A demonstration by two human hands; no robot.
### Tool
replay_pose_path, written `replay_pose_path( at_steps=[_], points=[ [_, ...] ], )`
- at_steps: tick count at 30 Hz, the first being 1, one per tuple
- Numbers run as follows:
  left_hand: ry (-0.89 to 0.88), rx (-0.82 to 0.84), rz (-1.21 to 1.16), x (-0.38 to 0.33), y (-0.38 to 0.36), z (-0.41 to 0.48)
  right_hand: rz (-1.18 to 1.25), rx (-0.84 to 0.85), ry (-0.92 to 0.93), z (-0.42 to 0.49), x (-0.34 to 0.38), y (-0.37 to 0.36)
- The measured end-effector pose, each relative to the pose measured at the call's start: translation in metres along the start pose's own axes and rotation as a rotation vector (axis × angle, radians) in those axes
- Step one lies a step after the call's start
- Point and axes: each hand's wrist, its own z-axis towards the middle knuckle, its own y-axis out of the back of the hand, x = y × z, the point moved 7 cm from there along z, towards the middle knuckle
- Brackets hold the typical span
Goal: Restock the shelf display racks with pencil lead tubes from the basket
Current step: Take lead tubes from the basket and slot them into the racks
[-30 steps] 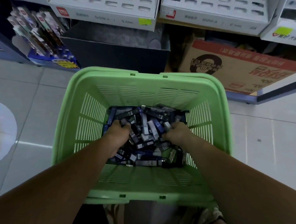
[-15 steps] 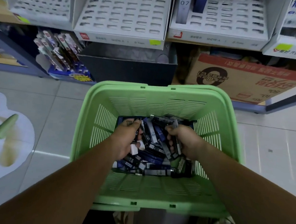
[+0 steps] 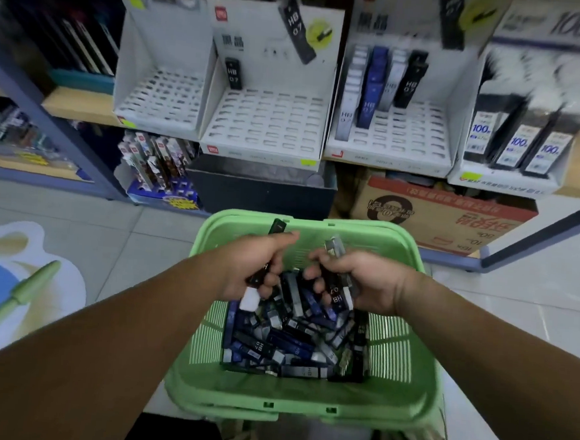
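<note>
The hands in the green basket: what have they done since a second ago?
Both hands have lifted up out of the loose pile of pencil lead tubes. The left hand now grips a black tube along with at least one other. The right hand grips a bundle of tubes, one of them black and marked HB 07. The green plastic basket and the rest of the pile stayed put.

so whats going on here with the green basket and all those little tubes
A person is restocking pencil lead. The left hand grips a black lead tube, and the right hand grips a small bunch of black and grey tubes marked HB 07. Both are above the loose pile of tubes in the green plastic basket. On the shelf ahead, the middle white slotted rack holds one black tube. The right-hand rack has a few rows.
</note>
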Motion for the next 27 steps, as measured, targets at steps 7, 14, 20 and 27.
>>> replay_pose_path(
  at_steps=[7,14,20,27],
  points=[
    [-0.076,0.145,-0.058,-0.078,-0.012,-0.082,-0.300,-0.113,0.172,-0.090,0.081,-0.041],
    [-0.343,-0.066,0.286,-0.131,-0.021,-0.142,0.085,-0.195,0.475,-0.149,0.135,-0.069],
    [-0.485,-0.048,0.260,-0.156,-0.044,-0.160,0.270,-0.189,0.581,-0.148,0.159,-0.073],
    [-0.510,0.015,0.268,-0.179,-0.051,-0.140,0.169,-0.195,0.540,-0.142,0.170,-0.055]
  ],
)
